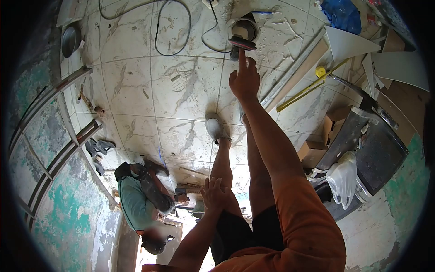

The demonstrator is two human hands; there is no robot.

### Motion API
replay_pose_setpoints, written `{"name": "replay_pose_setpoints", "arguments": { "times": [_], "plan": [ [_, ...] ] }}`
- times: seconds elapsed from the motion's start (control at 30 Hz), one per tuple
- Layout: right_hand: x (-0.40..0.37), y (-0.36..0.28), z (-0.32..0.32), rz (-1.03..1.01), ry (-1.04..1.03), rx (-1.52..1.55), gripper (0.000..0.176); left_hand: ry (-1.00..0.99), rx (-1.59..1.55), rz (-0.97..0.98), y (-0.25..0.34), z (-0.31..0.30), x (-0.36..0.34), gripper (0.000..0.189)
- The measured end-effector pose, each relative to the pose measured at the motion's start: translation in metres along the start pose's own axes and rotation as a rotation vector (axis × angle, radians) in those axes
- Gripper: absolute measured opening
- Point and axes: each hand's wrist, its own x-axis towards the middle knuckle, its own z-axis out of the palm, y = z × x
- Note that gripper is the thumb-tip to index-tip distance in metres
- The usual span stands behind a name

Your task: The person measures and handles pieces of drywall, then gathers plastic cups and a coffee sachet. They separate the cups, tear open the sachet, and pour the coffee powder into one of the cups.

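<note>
My right hand (246,81) reaches out over the tiled floor, its index finger stretched to the edge of a dark tool with a red rim (243,43). The fingertip seems to touch it, and the other fingers are partly bent. Just beyond the tool stands a round container (254,30) with a dark inside. A black cord (209,34) runs up to the tool; its exact kind is hard to make out. My left hand (215,195) lies on my knee, fingers spread, holding nothing.
On the left another person in a green shirt (136,199) crouches near a metal frame (56,95). To the right are a yellow tape measure (320,71), long boards (297,68), cut panels (349,45), a dark chair (380,149) and a plastic bag (342,179).
</note>
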Motion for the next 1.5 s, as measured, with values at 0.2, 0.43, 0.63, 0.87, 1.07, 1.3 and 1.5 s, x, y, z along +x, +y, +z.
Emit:
{"name": "replay_pose_setpoints", "arguments": {
  "times": [0.2, 0.43, 0.63, 0.87, 1.07, 1.3, 1.5],
  "plan": [
    [0.001, 0.006, 0.006, -0.033, 0.027, -0.017, 0.079, 0.001, 0.013, -0.021, 0.006, -0.005, 0.0, 0.047],
    [0.003, 0.007, 0.01, -0.043, 0.027, 0.009, 0.079, -0.013, 0.014, 0.003, 0.005, -0.006, 0.002, 0.046],
    [0.003, 0.007, 0.011, -0.05, 0.047, 0.043, 0.078, -0.028, 0.01, -0.014, 0.005, -0.005, 0.002, 0.047],
    [0.003, 0.013, 0.024, -0.103, 0.191, 0.163, 0.059, -0.026, -0.004, -0.019, 0.005, -0.008, 0.002, 0.047],
    [0.018, 0.02, 0.031, -0.112, 0.226, 0.168, 0.059, -0.029, -0.014, -0.03, 0.005, -0.01, 0.002, 0.047],
    [0.012, 0.009, -0.001, 0.088, 0.112, 0.225, 0.067, -0.022, -0.023, -0.024, -0.003, -0.009, 0.001, 0.047],
    [-0.051, 0.036, -0.001, 0.11, 0.024, 0.156, 0.063, 0.02, -0.008, 0.005, -0.015, -0.01, 0.0, 0.049]
  ]
}}
